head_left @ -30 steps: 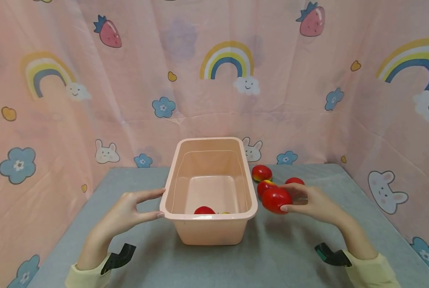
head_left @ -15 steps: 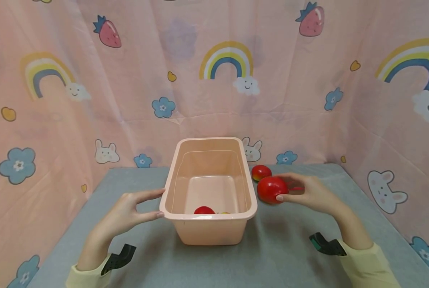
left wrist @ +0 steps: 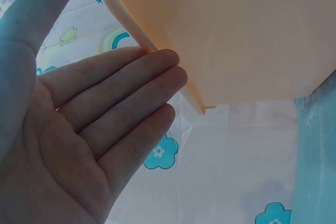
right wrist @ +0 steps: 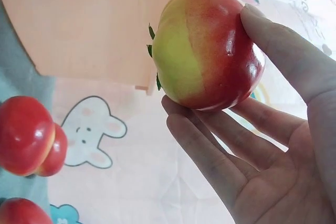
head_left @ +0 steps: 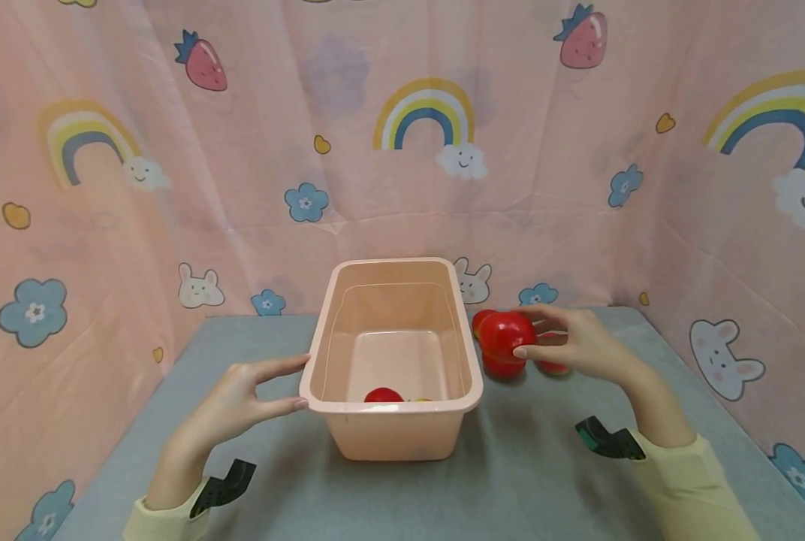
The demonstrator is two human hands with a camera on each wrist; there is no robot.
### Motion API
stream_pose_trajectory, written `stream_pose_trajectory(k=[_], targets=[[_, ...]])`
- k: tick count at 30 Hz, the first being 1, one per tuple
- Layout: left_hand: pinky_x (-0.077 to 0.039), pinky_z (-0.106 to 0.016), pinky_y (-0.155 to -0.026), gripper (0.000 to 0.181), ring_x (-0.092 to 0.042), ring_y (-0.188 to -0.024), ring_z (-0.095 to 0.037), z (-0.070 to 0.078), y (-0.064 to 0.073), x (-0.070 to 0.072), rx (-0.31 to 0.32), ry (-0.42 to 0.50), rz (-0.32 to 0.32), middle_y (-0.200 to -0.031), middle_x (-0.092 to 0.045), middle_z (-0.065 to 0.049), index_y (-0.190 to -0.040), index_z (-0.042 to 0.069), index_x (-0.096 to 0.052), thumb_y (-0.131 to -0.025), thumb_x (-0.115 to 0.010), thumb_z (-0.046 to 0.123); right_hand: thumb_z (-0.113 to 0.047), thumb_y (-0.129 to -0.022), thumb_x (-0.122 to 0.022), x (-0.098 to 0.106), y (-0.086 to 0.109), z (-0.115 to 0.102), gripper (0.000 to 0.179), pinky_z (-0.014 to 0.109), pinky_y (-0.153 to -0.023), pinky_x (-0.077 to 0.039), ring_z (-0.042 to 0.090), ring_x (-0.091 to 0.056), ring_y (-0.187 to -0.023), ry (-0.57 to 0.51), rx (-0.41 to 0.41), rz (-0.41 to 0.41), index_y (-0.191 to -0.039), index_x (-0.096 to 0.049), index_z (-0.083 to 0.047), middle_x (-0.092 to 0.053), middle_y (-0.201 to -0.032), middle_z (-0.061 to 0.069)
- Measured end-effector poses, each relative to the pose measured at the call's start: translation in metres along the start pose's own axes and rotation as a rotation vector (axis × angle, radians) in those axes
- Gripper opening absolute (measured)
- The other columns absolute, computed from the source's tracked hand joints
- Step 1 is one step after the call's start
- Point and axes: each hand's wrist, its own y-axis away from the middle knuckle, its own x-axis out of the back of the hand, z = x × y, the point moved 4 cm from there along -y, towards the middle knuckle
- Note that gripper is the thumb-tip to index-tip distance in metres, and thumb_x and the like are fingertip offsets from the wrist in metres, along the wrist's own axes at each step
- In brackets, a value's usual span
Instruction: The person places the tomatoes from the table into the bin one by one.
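Observation:
My right hand (head_left: 581, 347) holds a glossy red fruit (head_left: 504, 335) between thumb and fingers, above the table to the right of the peach plastic tub (head_left: 394, 434). In the right wrist view the fruit (right wrist: 207, 51) shows a yellow-green end with small green leaves pointing toward the tub. My left hand (head_left: 240, 398) touches the tub's left rim with extended fingers and thumb. From the left wrist, the fingers (left wrist: 131, 85) look straight, their tips at the rim's edge. Inside the tub, a red fruit (head_left: 384, 395) shows partly behind the front wall.
More red fruits lie right of the tub: one fruit (head_left: 504, 368) beneath the held one, another fruit (head_left: 480, 321) behind it, and a third fruit (head_left: 553, 367) below my right fingers. A patterned pink curtain (head_left: 240, 173) hangs behind the grey table (head_left: 274, 481).
My right hand has carried the held fruit up and slightly left, away from me, now overlapping the fruits behind it. The left hand and the tub have stayed in place.

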Motion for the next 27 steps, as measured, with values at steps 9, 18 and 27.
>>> stream_pose_trajectory(k=[9, 18, 27], targets=[[-0.051, -0.042, -0.093, 0.057, -0.060, -0.116, -0.016, 0.000, -0.001, 0.000, -0.006, 0.003, -0.001, -0.124, -0.064, 0.005, -0.127, 0.014, -0.062, -0.078, -0.076, 0.039, -0.038, -0.074, -0.080, 0.005, -0.010, -0.009, 0.069, 0.042, -0.077, -0.058, 0.032, -0.062, -0.105, 0.000, 0.011, -0.005, -0.132, -0.052, -0.011, -0.062, -0.120, 0.013], [-0.050, -0.041, -0.094, 0.057, -0.060, -0.116, -0.015, -0.001, 0.000, 0.000, 0.004, 0.008, -0.008, -0.124, -0.064, 0.005, -0.127, 0.015, -0.062, -0.078, -0.076, 0.041, -0.041, -0.073, -0.081, 0.009, -0.017, -0.021, 0.070, 0.041, -0.079, -0.057, 0.029, -0.061, -0.106, 0.026, 0.006, -0.011, -0.131, -0.053, -0.016, -0.061, -0.123, 0.010], [-0.050, -0.042, -0.094, 0.059, -0.060, -0.117, -0.016, -0.001, 0.000, 0.000, 0.012, 0.005, -0.012, -0.125, -0.063, 0.005, -0.128, 0.016, -0.061, -0.078, -0.075, 0.043, -0.041, -0.074, -0.080, 0.009, -0.029, -0.034, 0.070, 0.041, -0.079, -0.057, 0.029, -0.063, -0.106, 0.054, 0.058, -0.034, -0.131, -0.054, -0.013, -0.063, -0.123, 0.010]])
